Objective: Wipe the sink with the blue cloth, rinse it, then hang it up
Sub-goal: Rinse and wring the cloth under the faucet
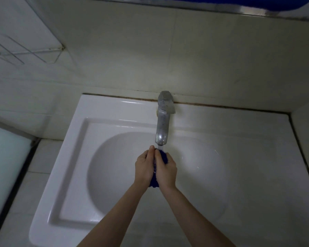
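Just below the spout of the dull chrome faucet [162,125], over the bowl of the white ceramic sink [73,157], you held the bunched dark blue cloth [164,157]. Your left hand [144,167] and right hand [166,171] both curled tightly around it, pressed together, with a thin stream of water falling from the faucet onto it.

- Both arms are bare. The left arm [114,216] comes up from the lower left. The right arm [194,216] comes up from the lower right.
- The arms lean in toward each other, and the wrists are close together.
- The left grip [144,168] and the right grip [166,171] are side by side, with their backs facing up.
- Both grips curl round the blue cloth [164,157] and hold it between them.
- Most of the fingers are hidden underneath.
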